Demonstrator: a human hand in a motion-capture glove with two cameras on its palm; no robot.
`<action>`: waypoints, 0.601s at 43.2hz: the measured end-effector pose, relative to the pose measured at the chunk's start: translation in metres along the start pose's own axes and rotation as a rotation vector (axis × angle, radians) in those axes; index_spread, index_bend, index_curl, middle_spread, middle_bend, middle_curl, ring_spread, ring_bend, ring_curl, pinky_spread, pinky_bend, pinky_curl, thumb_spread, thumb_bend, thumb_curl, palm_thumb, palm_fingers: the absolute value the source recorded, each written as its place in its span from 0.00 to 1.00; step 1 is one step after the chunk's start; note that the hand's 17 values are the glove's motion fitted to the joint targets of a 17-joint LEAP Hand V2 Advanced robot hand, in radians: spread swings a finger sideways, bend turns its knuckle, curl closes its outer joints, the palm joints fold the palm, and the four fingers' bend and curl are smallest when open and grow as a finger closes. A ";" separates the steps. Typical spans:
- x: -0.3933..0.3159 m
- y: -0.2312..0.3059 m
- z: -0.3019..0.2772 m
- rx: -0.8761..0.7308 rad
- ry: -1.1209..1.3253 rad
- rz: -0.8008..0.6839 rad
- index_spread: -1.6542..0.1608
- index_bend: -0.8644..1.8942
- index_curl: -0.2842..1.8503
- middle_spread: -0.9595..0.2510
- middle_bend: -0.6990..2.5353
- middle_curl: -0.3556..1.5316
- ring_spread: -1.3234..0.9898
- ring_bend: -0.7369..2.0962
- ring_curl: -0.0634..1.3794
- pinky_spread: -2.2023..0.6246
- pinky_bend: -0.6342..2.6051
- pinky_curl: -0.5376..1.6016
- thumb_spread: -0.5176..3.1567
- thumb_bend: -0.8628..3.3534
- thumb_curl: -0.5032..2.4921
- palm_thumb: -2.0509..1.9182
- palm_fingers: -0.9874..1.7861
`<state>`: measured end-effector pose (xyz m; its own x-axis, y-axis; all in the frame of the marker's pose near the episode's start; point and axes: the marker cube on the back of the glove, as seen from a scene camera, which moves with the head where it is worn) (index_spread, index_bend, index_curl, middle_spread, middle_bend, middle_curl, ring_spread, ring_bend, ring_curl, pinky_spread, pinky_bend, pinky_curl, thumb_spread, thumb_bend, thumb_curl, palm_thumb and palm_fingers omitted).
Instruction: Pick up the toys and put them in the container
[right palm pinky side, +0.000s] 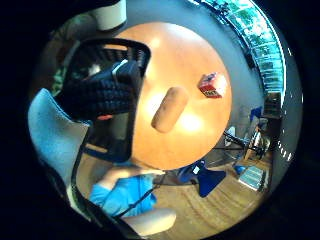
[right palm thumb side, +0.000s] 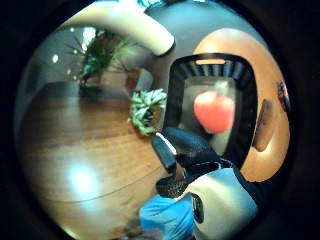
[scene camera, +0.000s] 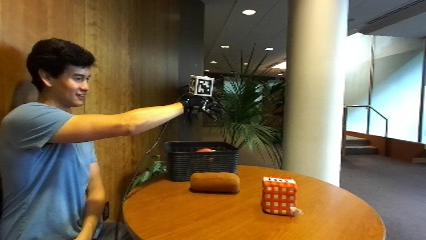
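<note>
Evidently just emptied, the hand (scene camera: 198, 106) hangs high above the basket (scene camera: 202, 161) with fingers spread and holding nothing, a red toy (right palm thumb side: 214, 111) lying inside, while the loaf (scene camera: 215, 182) and checkered block (scene camera: 279, 195) wait on the desk (scene camera: 200, 220) toward the basket's 5 o'clock.

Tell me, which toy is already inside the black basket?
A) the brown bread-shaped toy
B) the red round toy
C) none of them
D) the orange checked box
B: the red round toy lies inside the black basket, seen over its rim from outside too, while the brown bread-shaped toy and the orange checked box sit out on the round wooden table.
</note>
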<state>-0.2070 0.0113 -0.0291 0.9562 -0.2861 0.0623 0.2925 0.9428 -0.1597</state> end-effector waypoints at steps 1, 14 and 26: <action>-0.011 -0.003 0.000 0.006 0.018 -0.019 0.76 0.31 0.26 0.79 0.25 0.46 0.52 0.48 0.36 0.74 0.70 0.49 0.42 0.19 0.39 0.53 0.25; 0.036 -0.010 -0.002 0.060 0.118 -0.005 0.76 0.34 0.23 0.86 0.25 0.41 0.58 0.41 0.31 0.79 0.68 0.46 0.44 0.20 0.33 0.51 0.24; 0.113 -0.013 0.020 0.077 0.113 0.225 0.77 0.33 0.21 0.85 0.25 0.37 0.60 0.37 0.28 0.80 0.66 0.44 0.45 0.20 0.31 0.52 0.24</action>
<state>-0.1034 -0.0298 0.0001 0.9937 -0.0808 -0.0776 0.0745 0.9939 -0.0812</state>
